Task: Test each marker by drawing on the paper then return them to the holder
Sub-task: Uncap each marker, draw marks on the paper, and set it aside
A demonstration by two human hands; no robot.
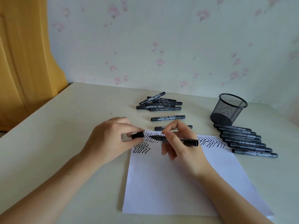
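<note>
My right hand (pixel 181 147) grips a black marker (pixel 186 140) lying roughly level above the white paper (pixel 178 183), its bare tip pointing left. My left hand (pixel 111 138) pinches the marker's black cap (pixel 137 135) just left of that tip, with a small gap between cap and tip. Black zigzag marks (pixel 141 147) run along the paper's top edge. A heap of black markers (pixel 160 103) lies at the back, with two single markers (pixel 168 118) nearer to me. A row of several markers (pixel 246 139) lies right of the paper. The black mesh holder (pixel 229 109) stands tilted behind that row.
The cream table (pixel 64 143) ends at a floral-papered wall (pixel 161 46) behind. A yellow curtain (pixel 24 62) hangs at the left beyond the table's left edge.
</note>
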